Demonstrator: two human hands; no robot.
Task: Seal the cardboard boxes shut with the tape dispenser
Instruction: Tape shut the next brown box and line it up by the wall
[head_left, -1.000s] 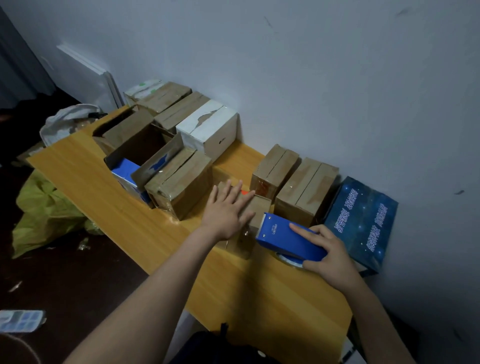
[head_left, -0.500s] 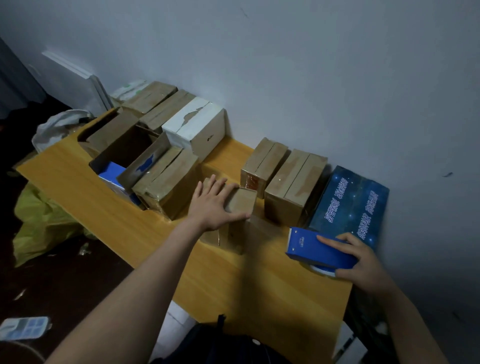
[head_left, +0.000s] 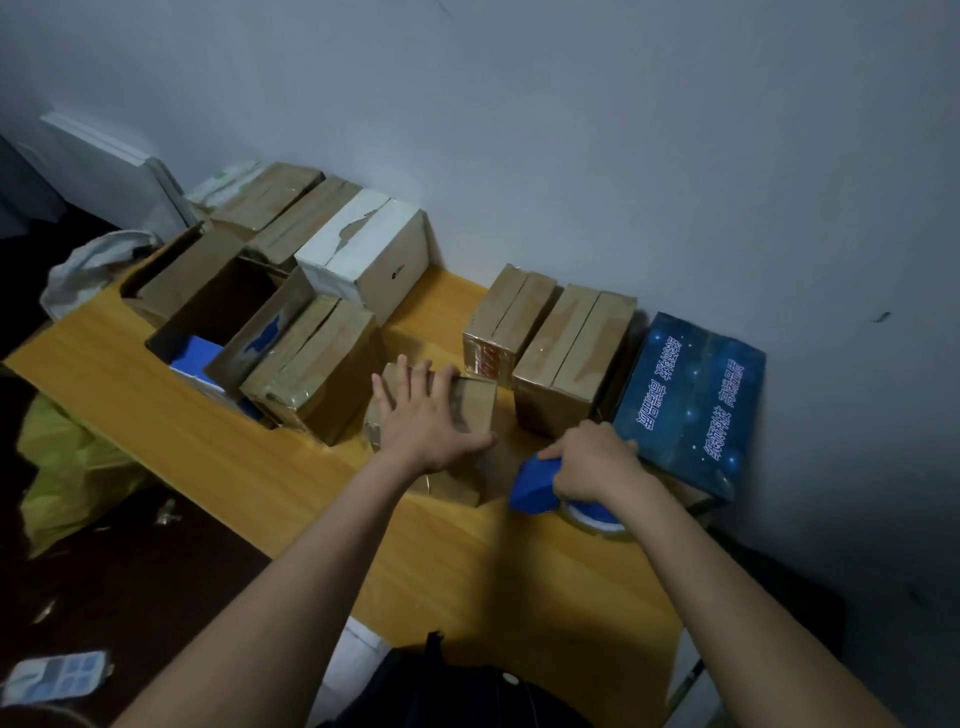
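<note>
With the left hand (head_left: 428, 421), fingers straight and spread, presses palm-down on the top of the small cardboard box (head_left: 475, 402), thumb lying along the near right edge. Pins that box at the middle of the yellow table (head_left: 467, 571), between the taped brown box (head_left: 311, 374) to the left and the two brown boxes (head_left: 550, 338) by the wall. With the right hand (head_left: 592, 462), curls from above round the blue tape dispenser (head_left: 532, 486), low over the table just right of the small box and near the dark blue printed carton (head_left: 691, 400). Clear tape roll (head_left: 597, 519) showing under the wrist (cannot tell whether touching the tabletop).

On handling, by judgement only:
- **Small box:** probably light and thin-walled, with flaps apt to spring up when let go. Likely to skid on the smooth tabletop under a sideways push.
- **Hold on the box:** best held from above with a flat palm across the seam, leaving a bare strip of seam free for the tape. No squeezing of the sides, soft-looking and creased.
- **Dispenser:** rigid plastic, fine to grip firmly. Take by the body behind the roll, clear of the cutter end (blade not visible here).
- **Tape:** thin and sticky, prone to folding on itself if pulled slack.
</note>
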